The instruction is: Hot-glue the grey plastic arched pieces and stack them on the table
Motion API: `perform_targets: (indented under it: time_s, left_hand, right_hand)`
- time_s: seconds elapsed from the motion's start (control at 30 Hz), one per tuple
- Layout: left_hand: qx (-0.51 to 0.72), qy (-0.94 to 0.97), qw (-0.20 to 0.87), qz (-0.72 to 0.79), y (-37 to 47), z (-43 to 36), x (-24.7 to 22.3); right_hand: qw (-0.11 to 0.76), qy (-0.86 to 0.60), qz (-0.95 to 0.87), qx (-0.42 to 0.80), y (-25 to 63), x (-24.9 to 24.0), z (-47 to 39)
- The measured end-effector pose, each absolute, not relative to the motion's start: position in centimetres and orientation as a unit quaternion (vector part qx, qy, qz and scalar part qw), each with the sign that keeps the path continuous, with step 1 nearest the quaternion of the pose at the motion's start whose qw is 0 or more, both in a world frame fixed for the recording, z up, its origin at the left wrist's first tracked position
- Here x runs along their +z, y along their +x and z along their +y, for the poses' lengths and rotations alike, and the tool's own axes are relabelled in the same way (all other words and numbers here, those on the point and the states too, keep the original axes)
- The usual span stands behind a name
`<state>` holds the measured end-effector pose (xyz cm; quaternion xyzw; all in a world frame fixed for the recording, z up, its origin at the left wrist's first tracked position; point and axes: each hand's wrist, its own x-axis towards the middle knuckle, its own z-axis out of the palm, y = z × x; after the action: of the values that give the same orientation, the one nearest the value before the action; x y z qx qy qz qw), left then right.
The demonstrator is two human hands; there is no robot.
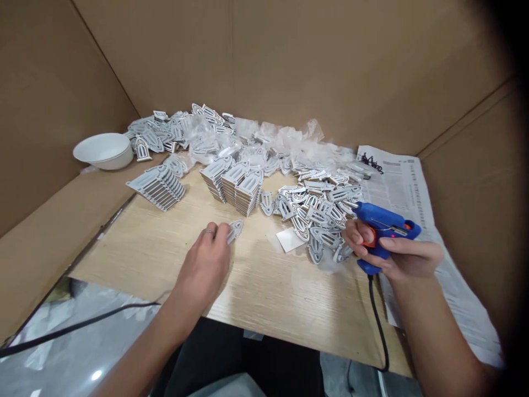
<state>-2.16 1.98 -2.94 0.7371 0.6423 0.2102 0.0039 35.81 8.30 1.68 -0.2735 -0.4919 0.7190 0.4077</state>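
Note:
My left hand is closed on a small grey arch-shaped piece with slots cut in it, low over the wooden table. Most of that piece is hidden behind the fingers. In my right hand is a blue glue gun with an orange trigger, its nozzle pointing left and a red light showing on its side. The gun is above a loose heap of arch-shaped pieces. Neat stacks of the same pieces stand beyond my left hand.
A leaning row of pieces is at the left, near a white bowl. Clear plastic bags lie along the back. Newspaper covers the right side. A white card lies by the heap. Cardboard walls surround the table.

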Motion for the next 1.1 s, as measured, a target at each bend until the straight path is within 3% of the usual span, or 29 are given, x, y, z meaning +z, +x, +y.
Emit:
perform_targets:
  time_s: [0.13,0.33,0.57,0.7,0.87,1.1]
  left_hand:
    - [0.291,0.697,0.05,0.654,-4.3,2.2,-3.2]
    - [0.302,0.686,0.057,0.66,-4.7,2.0,-3.6]
    - [0.278,0.699,-0.055,0.656,-3.8,1.4,-4.3]
    - [0.296,0.701,-0.069,0.645,-4.5,1.4,-4.2]
    - [0.368,0.679,-0.045,0.633,-6.6,0.7,-0.9]
    - [0.431,0.559,-0.122,0.698,-11.8,4.3,5.6]
  right_hand:
    - [0.408,-0.286,-0.491,0.714,35.6,2.0,8.2]
    - [0.414,-0.296,-0.481,0.714,35.5,2.0,8.0]
    - [0.419,-0.285,-0.48,0.716,36.0,1.4,8.0]
    - [0.405,-0.29,-0.485,0.719,36.2,1.4,8.1]
    - [0.402,-0.299,-0.497,0.709,36.1,1.7,8.0]
    - [0.404,-0.336,-0.494,0.692,36.5,1.6,7.7]
